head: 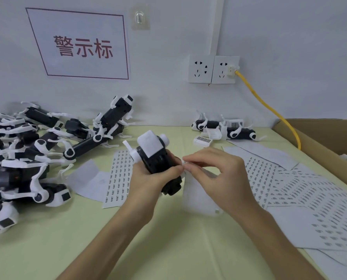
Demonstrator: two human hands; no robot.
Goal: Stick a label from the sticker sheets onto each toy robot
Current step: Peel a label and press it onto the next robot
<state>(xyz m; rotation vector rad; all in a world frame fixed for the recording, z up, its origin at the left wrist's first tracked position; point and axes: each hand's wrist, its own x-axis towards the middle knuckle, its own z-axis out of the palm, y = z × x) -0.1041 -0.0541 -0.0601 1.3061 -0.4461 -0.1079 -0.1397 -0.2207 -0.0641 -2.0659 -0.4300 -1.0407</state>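
My left hand (148,179) grips a black and white toy robot (156,158) above the table, its underside turned toward me. My right hand (215,170) pinches a small white label (184,162) at the robot's right side, fingertips touching the toy. A sticker sheet (119,174) lies under and left of the held robot. More sticker sheets (302,199) spread across the right of the table. A pile of toy robots (37,150) fills the left side. Two more toy robots (225,128) lie at the back by the wall.
A cardboard box (318,138) stands at the right edge. A yellow cable (269,110) runs from the wall socket (225,69) down behind the box. A white plastic part (201,197) stands under my right hand. Small white covers (203,140) lie near the back robots.
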